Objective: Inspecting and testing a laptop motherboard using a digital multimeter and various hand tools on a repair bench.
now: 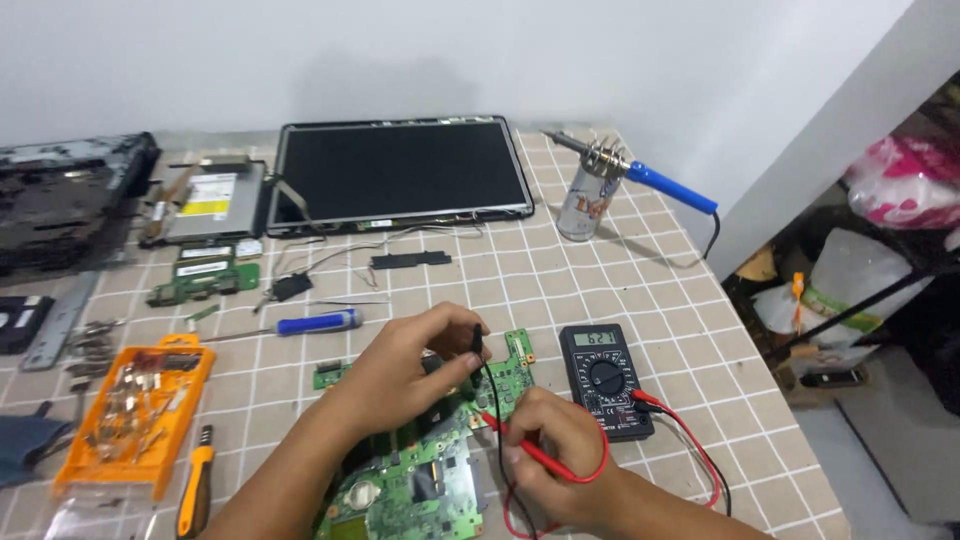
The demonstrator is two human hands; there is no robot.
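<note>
here, on a tiled table (640,290) by a white wall (620,60), left hand (415,365) pinches a black probe (479,342), right hand (550,440) a red probe (525,448).

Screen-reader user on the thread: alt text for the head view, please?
Two bare hands probe a green circuit board on a tiled table: left hand holds a black probe, right hand a red probe. A black multimeter sits to the right; a laptop screen panel and soldering iron lie behind.
</note>
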